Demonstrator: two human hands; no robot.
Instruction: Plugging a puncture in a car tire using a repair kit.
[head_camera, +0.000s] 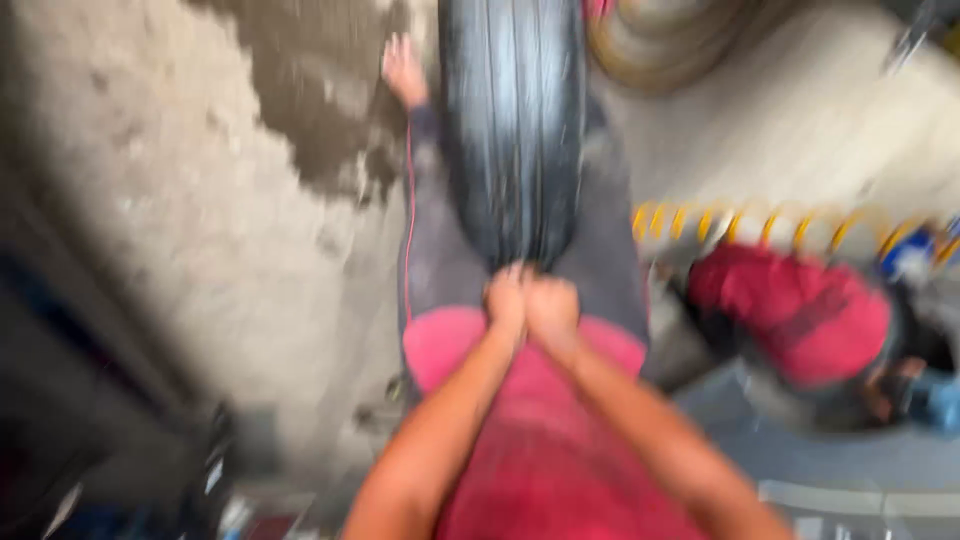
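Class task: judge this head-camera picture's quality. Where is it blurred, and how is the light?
Head view: motion blur smears the whole frame; the black tyre shows streaks, the left hand and right hand gripping its near end are soft; even daylight on the concrete floor, no hard shadows or glare.

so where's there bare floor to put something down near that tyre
The widest bare patch is the concrete floor on the left, bordered by the dark stain and the person's leg. Right of the tyre it is crowded: yellow coil, red cloth bundle. Left hand and right hand both grip the tyre's near end.
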